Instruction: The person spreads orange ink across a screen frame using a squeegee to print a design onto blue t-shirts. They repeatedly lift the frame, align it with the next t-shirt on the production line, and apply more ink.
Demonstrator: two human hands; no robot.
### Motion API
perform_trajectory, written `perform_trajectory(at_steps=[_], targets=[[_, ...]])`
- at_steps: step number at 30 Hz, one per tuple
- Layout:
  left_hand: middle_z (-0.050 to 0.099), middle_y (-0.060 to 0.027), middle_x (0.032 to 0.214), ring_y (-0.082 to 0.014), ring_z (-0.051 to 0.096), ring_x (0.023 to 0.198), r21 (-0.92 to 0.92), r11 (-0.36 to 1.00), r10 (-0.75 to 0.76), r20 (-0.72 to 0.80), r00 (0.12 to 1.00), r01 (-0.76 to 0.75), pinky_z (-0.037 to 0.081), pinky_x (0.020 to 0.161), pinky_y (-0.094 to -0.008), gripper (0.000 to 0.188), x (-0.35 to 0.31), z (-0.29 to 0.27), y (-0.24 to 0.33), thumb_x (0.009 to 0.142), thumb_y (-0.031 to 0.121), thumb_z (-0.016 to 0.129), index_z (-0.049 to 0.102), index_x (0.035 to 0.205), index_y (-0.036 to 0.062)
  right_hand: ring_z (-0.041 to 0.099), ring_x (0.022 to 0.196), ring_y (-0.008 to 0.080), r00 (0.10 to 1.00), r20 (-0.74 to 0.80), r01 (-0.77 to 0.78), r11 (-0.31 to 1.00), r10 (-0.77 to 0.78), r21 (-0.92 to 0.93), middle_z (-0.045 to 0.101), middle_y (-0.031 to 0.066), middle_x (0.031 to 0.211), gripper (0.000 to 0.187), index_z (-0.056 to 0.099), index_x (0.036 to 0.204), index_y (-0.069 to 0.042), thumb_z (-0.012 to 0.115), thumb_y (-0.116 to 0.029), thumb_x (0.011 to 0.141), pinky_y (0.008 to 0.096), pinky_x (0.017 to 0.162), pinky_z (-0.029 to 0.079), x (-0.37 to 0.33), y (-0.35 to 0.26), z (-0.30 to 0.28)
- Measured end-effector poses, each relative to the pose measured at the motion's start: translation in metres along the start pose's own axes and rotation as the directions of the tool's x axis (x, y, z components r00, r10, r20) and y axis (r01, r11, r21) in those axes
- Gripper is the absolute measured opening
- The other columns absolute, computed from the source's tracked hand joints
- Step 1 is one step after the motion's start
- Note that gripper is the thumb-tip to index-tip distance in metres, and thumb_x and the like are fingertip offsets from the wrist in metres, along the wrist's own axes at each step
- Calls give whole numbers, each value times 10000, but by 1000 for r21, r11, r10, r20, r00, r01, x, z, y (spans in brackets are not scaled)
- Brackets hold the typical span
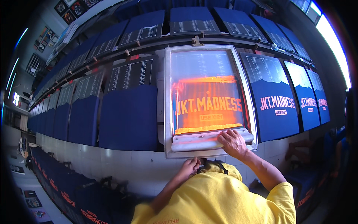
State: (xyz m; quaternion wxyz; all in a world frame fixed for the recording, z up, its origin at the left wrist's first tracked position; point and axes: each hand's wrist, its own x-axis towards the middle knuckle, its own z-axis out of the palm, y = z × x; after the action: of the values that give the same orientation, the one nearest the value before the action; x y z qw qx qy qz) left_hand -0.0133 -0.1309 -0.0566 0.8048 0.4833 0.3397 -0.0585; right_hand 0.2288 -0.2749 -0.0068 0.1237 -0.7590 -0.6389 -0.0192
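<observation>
A silk-screen printing frame with a pale metal border lies over one of the boards in the middle. Bright orange ink covers much of its mesh, with lettering showing through and a thick line of ink near the close end. Along that end lies a squeegee with a light, broad handle. My right hand grips the right part of this handle, fingers curled over it. My left hand is at the frame's near edge, its fingers closed on the rim, though the fingertips are partly hidden.
Boards with dark blue fabric extend left, such as the nearest blue panel. To the right, a printed blue panel bears pale orange lettering. A rail with small clamps runs behind the frame. More printed dark fabric lies at the lower left.
</observation>
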Motion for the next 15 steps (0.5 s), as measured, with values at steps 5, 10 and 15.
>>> perform_trajectory(at_steps=[5,10,15], targets=[[590,-128,1153,-274,568,1065,948,72,757,150,636,-310,462,879,-402,407,-50,8,93,860,332,718,657,1156,60,599,953,241,999,12,-34,999,34,6,609,34,1002,285,599,1038,-104,666,-98,762,391,853,492,1,1,-3],[553,-163,1318,-337,466,1298,962,-249,650,248,718,-107,409,1044,-487,514,-7,-21,116,660,121,725,674,1161,19,616,981,254,1000,-9,-20,999,21,39,615,61,1045,395,603,1118,-82,705,-87,736,394,877,501,6,8,-7],[630,-133,1188,-318,593,1151,965,-215,660,256,707,-149,513,946,-430,441,4,-29,105,648,20,692,681,1088,-2,564,1118,271,987,-3,-158,987,158,-5,622,70,1097,474,621,1117,-89,773,-100,668,440,970,436,-34,39,-23]])
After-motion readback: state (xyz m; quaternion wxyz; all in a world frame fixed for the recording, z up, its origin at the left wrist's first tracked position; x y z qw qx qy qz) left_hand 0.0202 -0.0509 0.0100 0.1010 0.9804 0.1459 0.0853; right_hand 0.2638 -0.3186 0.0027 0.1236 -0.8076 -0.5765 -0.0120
